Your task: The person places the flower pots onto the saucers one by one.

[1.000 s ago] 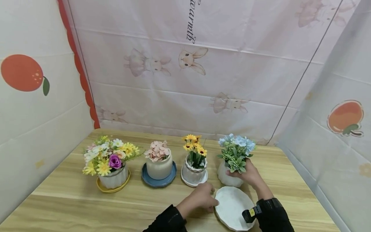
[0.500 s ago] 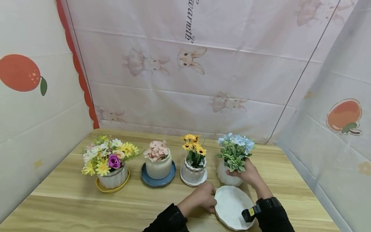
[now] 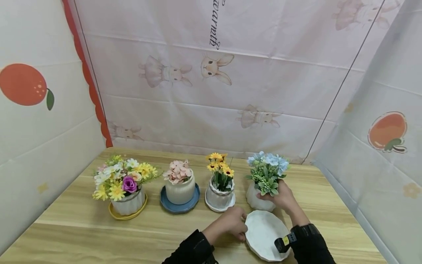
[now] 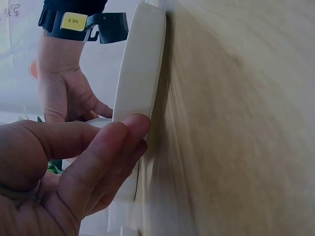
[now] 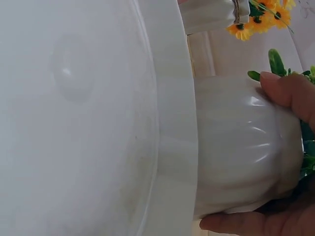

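A round white saucer (image 3: pixel 263 234) with a faceted rim lies at the front right of the wooden table. My left hand (image 3: pixel 232 223) pinches its left edge; the left wrist view shows thumb and fingers (image 4: pixel 106 140) at the saucer's rim (image 4: pixel 140 64). Just behind the saucer, a white ribbed flowerpot (image 3: pixel 257 201) with blue flowers and green leaves stands upright. My right hand (image 3: pixel 282 200) grips this pot near its top, thumb and fingers on opposite sides of the pot wall (image 5: pixel 241 147). The right wrist view has the saucer (image 5: pixel 98 123) close in front of the pot.
To the left stand a pot of yellow flowers (image 3: pixel 221 196) on a white saucer, a pink-flowered pot (image 3: pixel 181 189) on a blue saucer (image 3: pixel 174 209), and a mixed bouquet pot (image 3: pixel 128 203) on a yellow saucer (image 3: pixel 123 217). Printed cloth walls enclose the wooden table (image 3: pixel 99 238).
The white saucer and my left hand have edged very slightly toward the blue-flowered pot. My right hand keeps its grip, and the pot stays where it was.
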Motion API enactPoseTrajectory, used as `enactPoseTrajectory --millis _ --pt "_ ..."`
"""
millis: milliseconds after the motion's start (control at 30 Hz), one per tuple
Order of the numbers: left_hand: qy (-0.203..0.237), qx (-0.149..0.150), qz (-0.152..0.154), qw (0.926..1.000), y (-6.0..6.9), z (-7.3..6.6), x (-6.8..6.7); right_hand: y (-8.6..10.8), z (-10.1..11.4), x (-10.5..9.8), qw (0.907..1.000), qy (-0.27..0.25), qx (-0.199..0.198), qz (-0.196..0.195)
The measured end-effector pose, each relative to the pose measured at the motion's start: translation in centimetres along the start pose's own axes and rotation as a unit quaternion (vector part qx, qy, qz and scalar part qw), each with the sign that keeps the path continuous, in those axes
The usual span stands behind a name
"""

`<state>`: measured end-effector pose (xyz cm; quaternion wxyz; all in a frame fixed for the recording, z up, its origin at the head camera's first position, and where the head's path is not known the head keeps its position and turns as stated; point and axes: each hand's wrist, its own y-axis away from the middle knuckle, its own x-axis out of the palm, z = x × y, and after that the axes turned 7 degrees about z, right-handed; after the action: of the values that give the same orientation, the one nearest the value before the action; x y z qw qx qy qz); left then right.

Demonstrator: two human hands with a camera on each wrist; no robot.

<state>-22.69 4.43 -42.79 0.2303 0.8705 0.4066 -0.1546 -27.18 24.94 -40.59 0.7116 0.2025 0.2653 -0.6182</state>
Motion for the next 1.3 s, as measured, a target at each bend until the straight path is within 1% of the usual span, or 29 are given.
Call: enactPoseTrajectory --millis 133,267,400,633,767,933,1000,1100,1300 --pt "-0.012 -0.007 -0.002 0.9999 -0.2 0.1 -0.1 0.0 -0.1 0.0 0.9998 0.015 0.010 -0.010" --pt "-0.040 -0.002 -0.008 0.9991 -0.2 0.3 0.0 0.2 -0.1 0.2 0.9991 0.027 0.026 -0.021" --pt "-0.050 0.001 -0.011 0.9987 -0.2 0.4 0.0 0.4 -0.1 0.1 0.9986 0.034 0.032 -0.027" --pt "-0.020 0.000 -0.006 0.9998 -0.4 0.5 -0.2 0.6 0.6 -1.0 0.9990 0.021 0.013 -0.038" --pt "0.000 -0.001 -0.002 1.0000 -0.4 0.5 -0.3 0.7 1.2 -1.6 0.9989 0.021 0.001 -0.043" --pt "-0.004 0.000 -0.005 1.0000 -0.5 0.6 -0.4 0.9 1.6 -1.8 0.9989 0.019 -0.009 -0.042" --pt "-0.004 0.000 -0.007 1.0000 -0.6 0.6 -0.4 1.0 1.7 -1.9 0.9987 0.025 -0.013 -0.043" --pt "0.010 0.001 -0.006 0.9999 -0.6 0.6 -0.5 1.3 1.8 -1.8 0.9981 0.036 -0.022 -0.045" --pt "0.035 -0.004 -0.008 0.9993 -0.8 0.6 -0.6 2.7 2.0 -1.8 0.9961 0.066 -0.041 -0.043"
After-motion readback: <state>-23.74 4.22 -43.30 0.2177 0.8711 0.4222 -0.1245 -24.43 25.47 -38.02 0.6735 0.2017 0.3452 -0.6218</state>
